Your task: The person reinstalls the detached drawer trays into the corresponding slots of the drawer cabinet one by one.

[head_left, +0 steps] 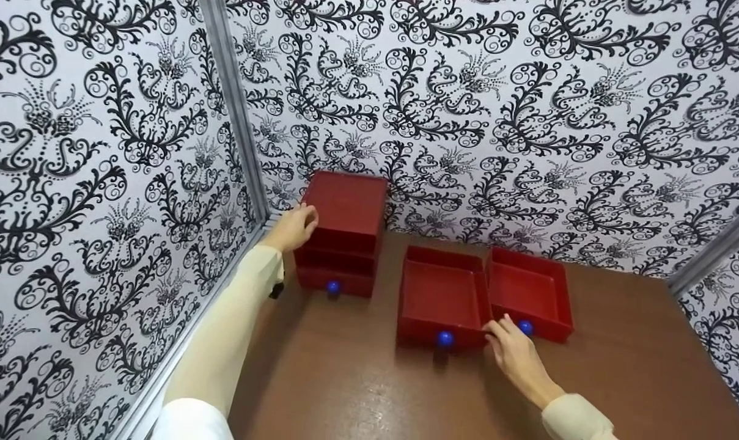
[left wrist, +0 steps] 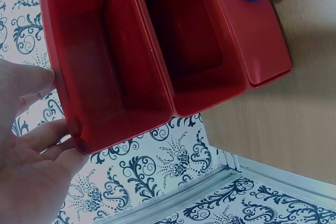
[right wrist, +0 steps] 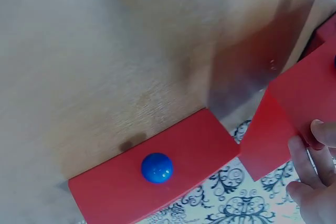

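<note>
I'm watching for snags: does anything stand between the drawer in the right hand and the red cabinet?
Nothing visible does: only bare tabletop shows between the held drawer and the cabinet. The left hand is on the cabinet's opposite side.

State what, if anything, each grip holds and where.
The left grip holds the red cabinet by its upper left edge; the right grip pinches the left loose drawer at its front right corner.

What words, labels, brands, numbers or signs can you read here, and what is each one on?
None: no readable text shows on the red cabinet, the left loose drawer, the right loose drawer, the blue knobs or the table. The wall shows black scrollwork, not writing.
</note>
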Tool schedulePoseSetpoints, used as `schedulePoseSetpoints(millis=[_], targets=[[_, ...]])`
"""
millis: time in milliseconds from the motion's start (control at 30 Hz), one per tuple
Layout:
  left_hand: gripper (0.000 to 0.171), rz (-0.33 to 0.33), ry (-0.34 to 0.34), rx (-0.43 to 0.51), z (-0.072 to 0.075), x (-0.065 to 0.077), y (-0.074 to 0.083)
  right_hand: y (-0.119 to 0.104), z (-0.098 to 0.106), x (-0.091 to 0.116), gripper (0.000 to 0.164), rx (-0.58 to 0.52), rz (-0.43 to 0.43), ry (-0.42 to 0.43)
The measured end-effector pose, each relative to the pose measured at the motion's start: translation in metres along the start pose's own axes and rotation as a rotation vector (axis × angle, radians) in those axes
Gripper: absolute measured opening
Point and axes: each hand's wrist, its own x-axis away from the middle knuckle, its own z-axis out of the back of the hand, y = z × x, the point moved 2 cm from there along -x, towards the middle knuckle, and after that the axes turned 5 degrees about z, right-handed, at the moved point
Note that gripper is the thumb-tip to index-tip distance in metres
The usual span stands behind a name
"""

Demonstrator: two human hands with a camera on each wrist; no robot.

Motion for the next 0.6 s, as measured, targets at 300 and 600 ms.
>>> schedulePoseSetpoints(millis=[300, 600], targets=[[0.011, -0.072, 0.065, 0.006, 0.006, 0.001, 0.001, -0.032, 0.023, 0.013, 0.003, -0.152, 0.122, 0.031], [0.014, -0.001, -0.013, -0.022, 0.001, 0.000, 0.002, -0.063, 0.015, 0.007, 0.037, -0.192, 0.253, -0.002]])
